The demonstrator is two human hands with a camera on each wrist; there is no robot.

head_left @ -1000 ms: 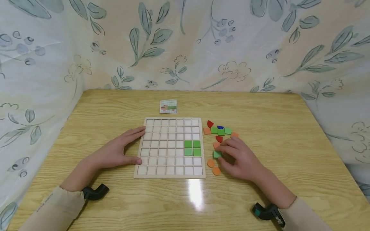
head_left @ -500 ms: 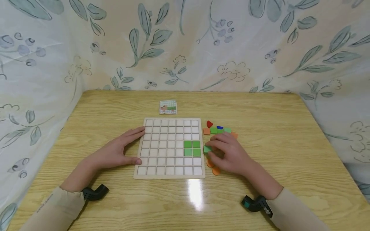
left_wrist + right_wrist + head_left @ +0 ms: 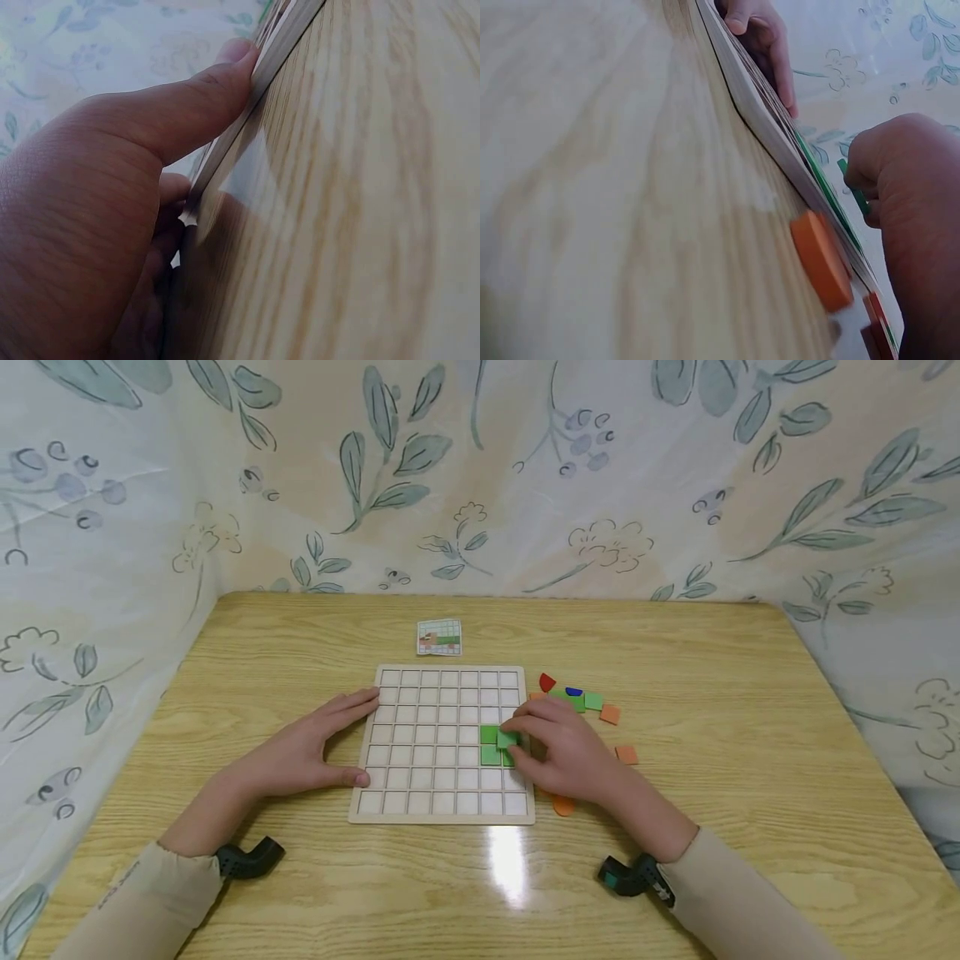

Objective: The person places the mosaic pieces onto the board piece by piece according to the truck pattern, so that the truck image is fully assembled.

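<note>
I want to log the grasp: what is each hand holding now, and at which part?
The right hand pinches a green square tile by its edges, over the grid board. The left hand holds nothing; it braces the board's left edge.

Loose tiles [image 3: 592, 702] crowd the worktop [image 3: 712, 652] right of the grid board [image 3: 420, 752]; left side open except the left hand [image 3: 300, 756].

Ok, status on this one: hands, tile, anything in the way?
Left hand open, steadying white grid board. Right hand pinching green square tile above placed green tiles. No obstruction.
</note>
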